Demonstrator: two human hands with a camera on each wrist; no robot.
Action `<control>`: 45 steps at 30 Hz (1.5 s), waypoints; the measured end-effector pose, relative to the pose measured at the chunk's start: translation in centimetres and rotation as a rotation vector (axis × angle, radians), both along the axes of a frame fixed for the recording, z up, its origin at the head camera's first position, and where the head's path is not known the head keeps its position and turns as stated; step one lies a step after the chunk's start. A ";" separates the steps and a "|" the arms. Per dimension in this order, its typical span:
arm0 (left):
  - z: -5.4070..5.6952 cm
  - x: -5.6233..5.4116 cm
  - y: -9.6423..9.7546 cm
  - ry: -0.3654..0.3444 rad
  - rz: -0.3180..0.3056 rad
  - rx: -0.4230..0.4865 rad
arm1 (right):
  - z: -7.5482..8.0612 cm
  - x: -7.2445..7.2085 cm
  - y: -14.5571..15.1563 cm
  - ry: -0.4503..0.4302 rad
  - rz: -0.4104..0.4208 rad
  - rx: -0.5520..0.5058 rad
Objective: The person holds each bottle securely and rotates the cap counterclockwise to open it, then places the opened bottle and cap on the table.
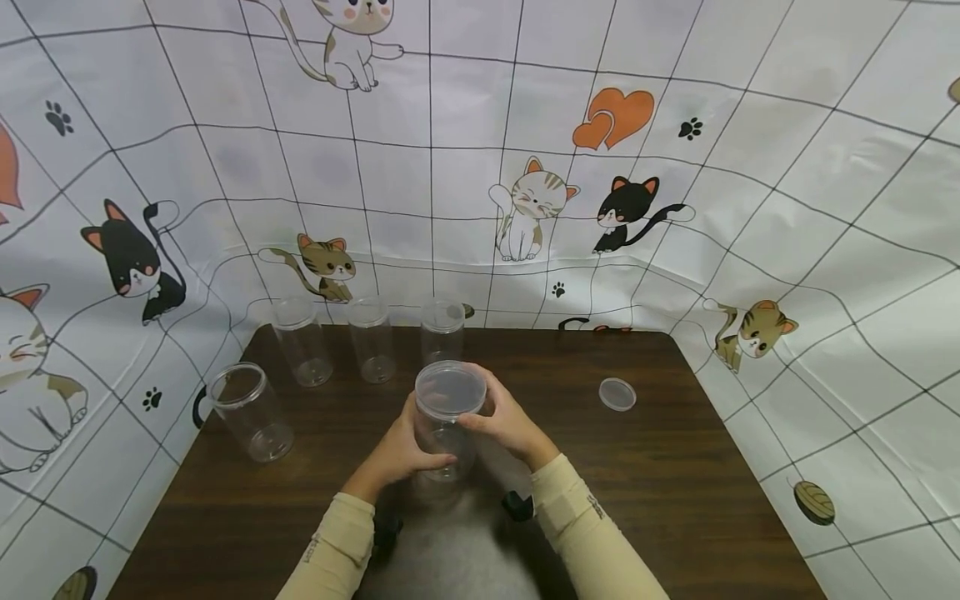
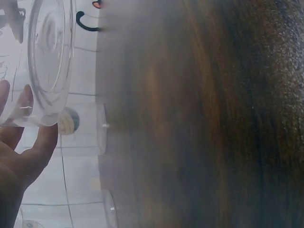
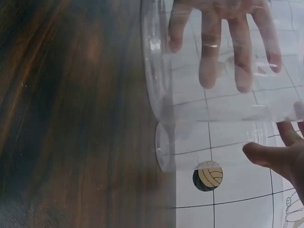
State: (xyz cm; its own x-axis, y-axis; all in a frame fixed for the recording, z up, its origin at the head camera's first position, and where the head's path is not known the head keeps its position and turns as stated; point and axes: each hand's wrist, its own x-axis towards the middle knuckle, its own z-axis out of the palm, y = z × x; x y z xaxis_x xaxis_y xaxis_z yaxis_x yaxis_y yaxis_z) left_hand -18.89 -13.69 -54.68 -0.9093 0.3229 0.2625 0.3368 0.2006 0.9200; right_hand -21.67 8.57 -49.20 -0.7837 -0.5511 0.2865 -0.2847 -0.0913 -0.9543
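Observation:
A clear plastic jar (image 1: 444, 454) with a flat translucent lid (image 1: 451, 388) on top is held upright between both hands above the table. My left hand (image 1: 405, 448) grips the jar's left side, its thumb across the front; through the clear wall, its fingers (image 3: 209, 57) show in the right wrist view. Up near the lid, my right hand (image 1: 510, 419) holds the other side, thumb just under the rim. The left wrist view shows the round base of the jar (image 2: 52, 61) lifted off the wood.
Three clear jars (image 1: 300, 343) stand in a row along the back of the dark wooden table (image 1: 600, 500). Another jar (image 1: 251, 414), with an open mouth, is at the left edge. One loose lid (image 1: 617, 394) lies on the right. A cat-print curtain (image 1: 465, 125) surrounds the table.

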 end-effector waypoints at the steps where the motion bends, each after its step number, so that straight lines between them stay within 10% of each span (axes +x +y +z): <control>1: -0.1 0.0 0.0 -0.001 0.004 -0.005 | 0.0 0.0 -0.1 0.001 -0.003 -0.020; 14: -1.6 -0.4 -3.7 0.024 0.165 0.023 | 0.9 -1.0 1.2 0.014 -0.060 -0.271; 24: -3.4 1.3 -9.9 -0.083 0.284 -0.036 | -1.6 -2.2 5.3 -0.113 -0.159 -0.287; 33: -4.8 1.3 -12.2 -0.030 0.336 -0.021 | -4.0 -3.6 9.8 -0.318 -0.356 -0.226; 38: -4.9 1.0 -12.4 -0.006 0.358 -0.024 | -4.3 -5.5 12.5 -0.327 -0.467 -0.039; 45: -4.3 0.6 -12.0 -0.011 0.364 -0.070 | -3.7 -9.1 15.1 -0.115 -0.581 0.564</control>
State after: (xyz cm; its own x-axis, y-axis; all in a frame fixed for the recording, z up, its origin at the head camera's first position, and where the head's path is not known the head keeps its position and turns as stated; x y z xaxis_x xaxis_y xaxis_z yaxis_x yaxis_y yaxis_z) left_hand -18.28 -25.68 -58.98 -0.9705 -0.0054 0.2412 0.2224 0.3678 0.9029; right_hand -30.74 23.66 -52.87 -0.9963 -0.0853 -0.0121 -0.0363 0.5433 -0.8387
